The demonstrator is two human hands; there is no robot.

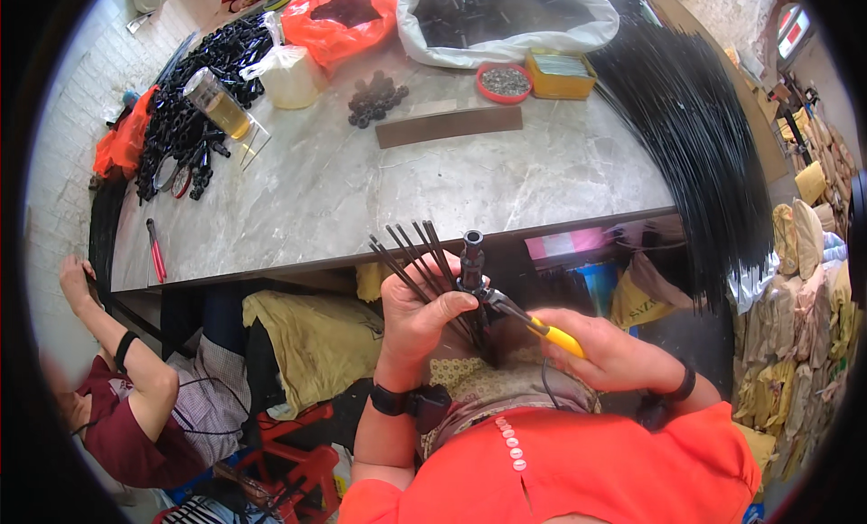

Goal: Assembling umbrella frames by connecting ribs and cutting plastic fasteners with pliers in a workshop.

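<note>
Fitting (471, 253), black and tubular, stands nearly upright just beside the tip of the left thumb, its open end above the fingers. Thin black rods (406, 258) fan out through the left hand (415, 307), which is curled well closed around them, thumb pressed across toward the fitting. Whether that thumb also grips the fitting is hard to tell

The right hand (614, 352) is wrapped around the yellow-handled pliers (558, 336), their metal head reaching left to the fitting's side – biting or merely touching, I cannot tell. The step in hand looks like working the pliers at the joint between fitting and rods. The next move seems to call for a steady left grip, so the rods don't twist, and a controlled squeeze from the right

Beyond both hands lies the grey tabletop (560, 181), with a brown strip (450, 127) straight ahead of the left hand and a cluster of black rings (376, 100) past it. Farther ahead sits a red dish of small pieces (504, 83) – to the right hand's own right, long black rods (695, 136) hang over the table edge
</note>
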